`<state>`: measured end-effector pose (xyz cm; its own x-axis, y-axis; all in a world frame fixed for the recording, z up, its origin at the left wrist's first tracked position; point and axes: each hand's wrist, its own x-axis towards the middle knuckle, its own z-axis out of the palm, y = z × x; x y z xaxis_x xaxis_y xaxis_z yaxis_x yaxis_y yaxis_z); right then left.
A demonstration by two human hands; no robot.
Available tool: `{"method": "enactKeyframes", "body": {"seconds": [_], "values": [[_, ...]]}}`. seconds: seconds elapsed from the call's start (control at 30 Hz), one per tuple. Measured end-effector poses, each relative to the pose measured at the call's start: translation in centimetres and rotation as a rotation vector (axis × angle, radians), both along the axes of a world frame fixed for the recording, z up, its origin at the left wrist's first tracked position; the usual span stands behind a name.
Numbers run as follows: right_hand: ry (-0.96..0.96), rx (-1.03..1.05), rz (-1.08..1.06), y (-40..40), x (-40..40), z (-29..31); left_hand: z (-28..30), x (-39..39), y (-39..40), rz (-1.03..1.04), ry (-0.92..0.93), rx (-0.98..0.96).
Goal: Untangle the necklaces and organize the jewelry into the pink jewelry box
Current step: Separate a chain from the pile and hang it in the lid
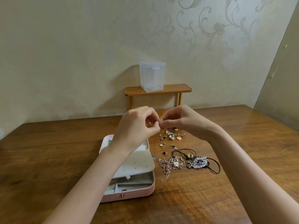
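Observation:
My left hand (137,126) and my right hand (179,122) meet above the table, both pinching a small dark piece of jewelry (159,122) between fingertips. A thin chain (154,143) hangs down from that pinch toward the table. The pink jewelry box (129,194) lies open below my left forearm, with a white perforated earring panel (137,162) raised over its compartments. To its right lie tangled rose-gold chains (165,167), a silver feather pendant on a black cord (199,161) and several loose earrings and rings (169,136).
A small wooden shelf (174,89) stands against the wall at the back, with a clear lidded plastic container (152,76) on it. The wooden table (48,151) spreads wide to the left and right of the jewelry.

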<state>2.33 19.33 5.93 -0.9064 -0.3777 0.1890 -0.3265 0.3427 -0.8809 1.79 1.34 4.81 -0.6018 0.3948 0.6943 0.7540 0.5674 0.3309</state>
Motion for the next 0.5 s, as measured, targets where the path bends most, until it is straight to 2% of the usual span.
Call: {"method": "enactKeyframes", "body": {"seconds": [0.1,0.2,0.5], "values": [[0.030,0.127,-0.015,-0.13,-0.12,0.13,-0.03,0.06,0.28,0.064,0.027,-0.121],[0.046,0.197,-0.019,-0.36,-0.20,0.14,-0.30,0.08,0.43,0.069,-0.024,-0.086],[-0.024,0.146,0.036,-0.19,0.09,-0.38,-0.90,0.18,-0.21,-0.010,-0.265,0.004]]}}
